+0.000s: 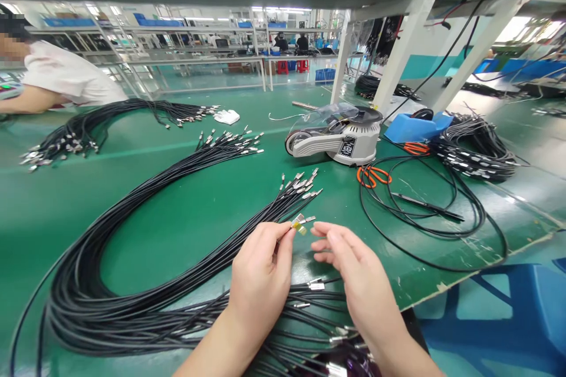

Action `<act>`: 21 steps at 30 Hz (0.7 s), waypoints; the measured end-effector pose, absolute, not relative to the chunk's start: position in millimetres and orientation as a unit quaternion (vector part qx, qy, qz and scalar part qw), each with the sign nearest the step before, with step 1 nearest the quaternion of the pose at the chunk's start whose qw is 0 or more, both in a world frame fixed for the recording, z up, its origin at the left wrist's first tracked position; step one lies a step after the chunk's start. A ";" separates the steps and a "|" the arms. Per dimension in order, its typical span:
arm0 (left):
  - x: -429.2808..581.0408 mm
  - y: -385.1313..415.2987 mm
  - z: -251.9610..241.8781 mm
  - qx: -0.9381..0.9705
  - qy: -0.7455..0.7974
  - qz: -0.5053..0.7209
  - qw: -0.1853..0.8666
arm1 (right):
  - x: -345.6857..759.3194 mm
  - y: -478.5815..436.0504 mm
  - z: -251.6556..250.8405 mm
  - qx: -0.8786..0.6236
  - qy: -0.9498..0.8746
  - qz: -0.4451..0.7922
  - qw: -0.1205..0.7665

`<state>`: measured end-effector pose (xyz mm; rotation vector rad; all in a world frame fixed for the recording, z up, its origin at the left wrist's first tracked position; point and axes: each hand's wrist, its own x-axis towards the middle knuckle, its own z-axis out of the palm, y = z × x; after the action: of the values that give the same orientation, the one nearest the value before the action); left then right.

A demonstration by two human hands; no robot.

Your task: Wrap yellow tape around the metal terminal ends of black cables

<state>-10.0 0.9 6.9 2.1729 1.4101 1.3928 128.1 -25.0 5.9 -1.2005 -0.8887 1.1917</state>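
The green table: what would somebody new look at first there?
Probably the big bundle of black cables, curving across the left and middle of the table. Next, front and centre, the left hand pinches a metal tip with something yellow on it, and the right hand is open beside it. Then perhaps the grey machine farther back, beyond the hands.

1. green tabletop (177,218), glossy, scuffed near its right edge.
2. on it, a curved bundle of black cables (86,265); behind, another cable bundle (101,115), white glove (227,116) near its ends.
3. pale tape dispenser (354,144), blue tray (413,128), coiled cables (477,150) rightward.
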 end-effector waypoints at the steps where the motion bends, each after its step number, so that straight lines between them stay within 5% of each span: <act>1: -10.1 0.9 6.5 0.742 0.471 0.469 0.088 | 129.5 -20.5 10.2 -0.518 -0.392 0.503 0.570; 10: -9.9 0.2 7.4 0.728 0.503 0.452 0.108 | 122.9 -6.8 20.9 -0.525 -0.435 0.521 0.513; 21: -5.6 -3.2 21.6 0.621 0.586 0.418 0.311 | 125.7 -8.4 10.1 -0.514 -0.443 0.507 0.531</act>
<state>-5.6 -3.2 21.6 1.6394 1.5480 1.1025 125.7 -8.4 10.1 -1.2269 -1.0566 1.2095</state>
